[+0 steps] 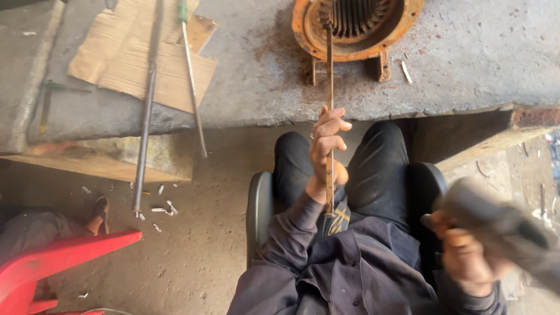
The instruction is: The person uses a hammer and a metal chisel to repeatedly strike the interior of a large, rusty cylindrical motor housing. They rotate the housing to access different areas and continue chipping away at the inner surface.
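I am watching the left hand (pixel 328 153) gripping a long thin rod (pixel 329 87) poking into the rusty motor shell (pixel 356 26) at the worktop's near edge. The right hand (pixel 466 259) is closing around a blurry heavy tool (pixel 501 227). A crooked hit might make the rod slip.

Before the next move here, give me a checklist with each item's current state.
1. Left hand closed around the rod: ok, fingers wrapped around it.
2. Rod tip seated in the rusty motor housing: ok, it reaches in among the slots.
3. Right hand grip on the dark tool: cannot tell, motion blur.
4. Housing resting flat on the concrete slab: ok, both feet on the surface.
5. Loose bars on the cardboard away from the hands: ok, well to the left.
6. Other person's foot away from the work: ok.
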